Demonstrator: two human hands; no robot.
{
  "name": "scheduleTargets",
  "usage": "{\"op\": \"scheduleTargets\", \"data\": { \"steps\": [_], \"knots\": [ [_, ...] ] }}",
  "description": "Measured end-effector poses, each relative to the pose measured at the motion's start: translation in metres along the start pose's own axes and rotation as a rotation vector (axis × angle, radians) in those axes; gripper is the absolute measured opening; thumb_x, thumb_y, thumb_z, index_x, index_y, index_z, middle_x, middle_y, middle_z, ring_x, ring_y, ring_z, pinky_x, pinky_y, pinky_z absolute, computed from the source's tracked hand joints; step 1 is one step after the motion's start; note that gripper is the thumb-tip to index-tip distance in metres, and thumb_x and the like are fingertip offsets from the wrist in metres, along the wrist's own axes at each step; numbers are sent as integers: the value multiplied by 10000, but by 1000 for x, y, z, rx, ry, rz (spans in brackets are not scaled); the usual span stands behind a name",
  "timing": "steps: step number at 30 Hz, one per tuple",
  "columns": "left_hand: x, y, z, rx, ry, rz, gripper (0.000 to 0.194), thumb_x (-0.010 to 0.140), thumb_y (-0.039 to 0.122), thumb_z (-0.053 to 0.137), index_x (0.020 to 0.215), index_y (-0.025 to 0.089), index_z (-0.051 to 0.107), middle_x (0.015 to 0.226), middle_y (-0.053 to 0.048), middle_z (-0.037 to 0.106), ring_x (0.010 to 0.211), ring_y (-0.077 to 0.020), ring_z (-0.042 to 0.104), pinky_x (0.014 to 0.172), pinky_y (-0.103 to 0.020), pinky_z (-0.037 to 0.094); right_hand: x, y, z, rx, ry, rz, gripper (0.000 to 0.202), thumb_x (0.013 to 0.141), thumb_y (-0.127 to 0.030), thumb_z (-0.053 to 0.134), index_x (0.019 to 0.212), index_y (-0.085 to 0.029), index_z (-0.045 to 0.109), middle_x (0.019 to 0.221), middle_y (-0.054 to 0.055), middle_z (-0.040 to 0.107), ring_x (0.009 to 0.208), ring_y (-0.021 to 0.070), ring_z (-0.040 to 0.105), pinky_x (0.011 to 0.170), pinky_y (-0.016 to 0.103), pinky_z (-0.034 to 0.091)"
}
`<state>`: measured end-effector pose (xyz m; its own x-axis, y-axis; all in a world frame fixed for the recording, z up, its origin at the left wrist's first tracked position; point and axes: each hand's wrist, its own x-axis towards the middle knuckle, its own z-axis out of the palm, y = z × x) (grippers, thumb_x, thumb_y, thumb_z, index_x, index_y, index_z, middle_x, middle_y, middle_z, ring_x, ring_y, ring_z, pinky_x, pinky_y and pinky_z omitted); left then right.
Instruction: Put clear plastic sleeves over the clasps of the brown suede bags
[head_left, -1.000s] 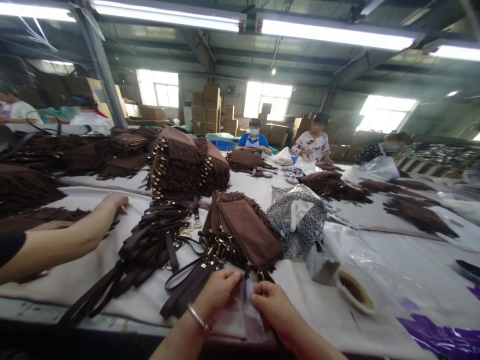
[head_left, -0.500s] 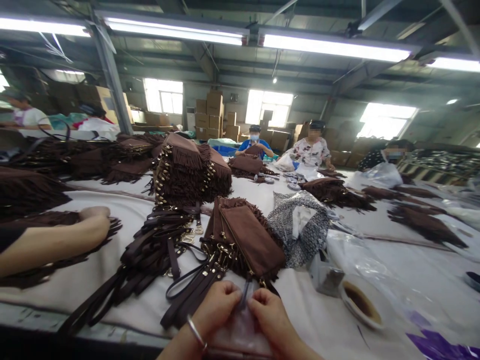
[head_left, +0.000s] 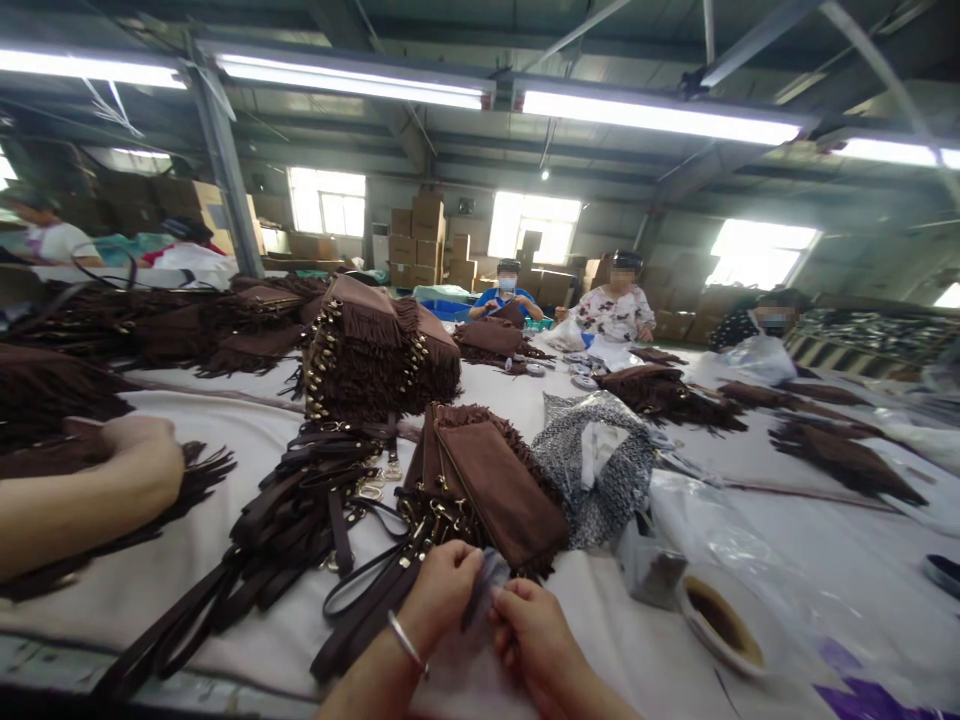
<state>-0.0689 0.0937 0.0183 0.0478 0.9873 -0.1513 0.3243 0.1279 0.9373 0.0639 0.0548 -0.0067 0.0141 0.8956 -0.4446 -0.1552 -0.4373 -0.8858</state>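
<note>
A clear plastic bag (head_left: 491,572) is pinched between my two hands at the table's near edge. My left hand (head_left: 444,588), with a silver bangle on the wrist, is closed on its left side. My right hand (head_left: 531,628) grips its right side with thumb and curled fingers. Just beyond lies a stack of brown zippered pouches (head_left: 506,490) with fringe and gold clasps. Dark brown wrist straps (head_left: 367,610) spread out to the left of my left hand. The lower part of the bag is see-through and hard to make out.
A co-worker's hand (head_left: 142,455) rests on fringed brown pieces at left. A tall pile of fringed pouches (head_left: 375,350) stands behind the straps. To the right are a patterned grey bag (head_left: 596,460), a tape dispenser (head_left: 652,565) and a tape roll (head_left: 724,615). Several people sit across the table.
My hands have risen slightly, and the bag's upper part now stands up between them, more spread. The co-worker's hand at left has shifted left. The view has tilted a little.
</note>
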Motion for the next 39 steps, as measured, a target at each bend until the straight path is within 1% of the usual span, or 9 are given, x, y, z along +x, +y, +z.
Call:
{"op": "scheduleTargets", "data": {
  "steps": [7, 10, 14, 17, 20, 23, 29, 34, 39],
  "knots": [
    [-2, -3, -1, -53, -176, -77, 444, 751, 570, 534, 714, 142, 644, 595, -28, 634, 531, -153, 530, 478, -257, 343, 1, -1, 2, 28, -2, 6, 343, 677, -500, 630, 706, -180, 512, 422, -44, 519, 304, 42, 336, 323, 162, 187],
    [1, -2, 2, -113, -206, -99, 409, 718, 567, 586, 698, 159, 607, 544, 5, 594, 473, -126, 486, 439, -240, 305, 1, -5, -7, -125, -15, -101, 343, 779, -495, 555, 771, -152, 582, 454, -11, 558, 321, 69, 379, 338, 186, 220],
    [5, 0, 7, -206, -258, -136, 389, 719, 553, 590, 736, 165, 569, 581, -5, 608, 499, -133, 532, 442, -229, 330, 1, -17, -31, -513, 73, -534, 256, 854, -321, 530, 1018, -160, 643, 783, 65, 690, 642, 181, 627, 581, 281, 497],
    [5, -1, 11, -258, -292, -166, 390, 732, 571, 561, 752, 182, 535, 580, 18, 574, 478, -122, 508, 442, -232, 352, 4, -27, -43, -857, 64, -971, 302, 864, -169, 496, 1132, -208, 629, 1036, 95, 656, 966, 236, 609, 846, 361, 498],
    [3, -2, 12, -263, -282, -165, 344, 751, 535, 558, 739, 195, 506, 559, 60, 489, 435, -89, 394, 420, -223, 285, 8, -37, -44, -1112, 40, -1167, 250, 890, -120, 466, 999, -214, 670, 983, 87, 632, 926, 220, 571, 815, 350, 471],
    [-2, -2, 12, -198, -217, -67, 278, 795, 456, 546, 709, 195, 504, 576, 56, 467, 494, -98, 395, 471, -236, 286, 12, -47, -38, -1271, 13, -1209, 200, 903, -132, 484, 821, -204, 652, 881, 56, 626, 824, 194, 539, 784, 338, 430],
    [-20, -10, 16, 111, -44, 329, 323, 927, 421, 400, 731, 202, 536, 732, -42, 596, 696, -176, 522, 651, -299, 355, 17, -66, -30, -1504, -146, -1140, 69, 814, -150, 593, 809, -207, 632, 840, 26, 633, 804, 188, 560, 729, 315, 381],
    [-22, -17, 23, 264, 3, 364, 363, 958, 393, 314, 782, 207, 572, 805, -111, 644, 741, -222, 567, 690, -343, 359, 13, -86, -20, -1610, -197, -982, 148, 795, -113, 566, 875, -202, 652, 827, 27, 658, 763, 176, 605, 637, 294, 364],
    [-23, -14, 20, 272, -27, 378, 353, 958, 377, 305, 853, 213, 600, 881, -131, 663, 830, -248, 597, 737, -357, 366, 15, -95, -17, -1683, -302, -1034, 81, 796, -150, 596, 788, -205, 656, 810, 23, 650, 751, 173, 590, 647, 291, 377]
  ]
}}
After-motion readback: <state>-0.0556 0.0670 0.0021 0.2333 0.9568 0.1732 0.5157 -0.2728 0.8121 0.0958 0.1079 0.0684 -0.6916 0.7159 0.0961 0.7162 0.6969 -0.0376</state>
